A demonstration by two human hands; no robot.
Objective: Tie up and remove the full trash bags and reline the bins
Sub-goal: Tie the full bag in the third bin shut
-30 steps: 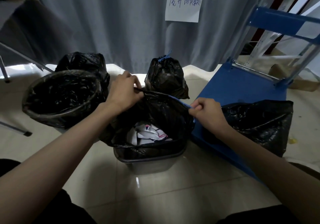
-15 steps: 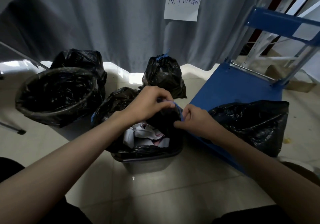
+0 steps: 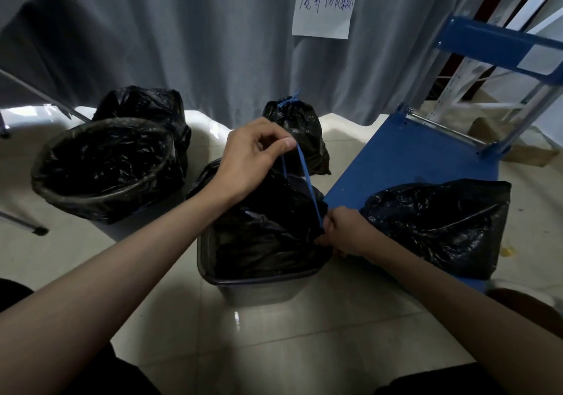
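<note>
A grey square bin stands on the floor in front of me, holding a full black trash bag whose mouth is now gathered. My left hand is raised above the bag and pinches its blue drawstring, which runs taut down to the right. My right hand grips the bag's gathered edge at the bin's right rim, where the string ends. A round bin with a fresh black liner stands to the left.
A tied black bag with a blue knot sits behind the square bin, another black bag behind the round bin. A blue flatbed cart at right carries a black bag. A grey curtain with a paper sign hangs behind.
The bag's mouth has been drawn closed, hiding the paper waste. My left hand rose, pulling the blue drawstring up, while my right hand dropped to the bag's right edge.
</note>
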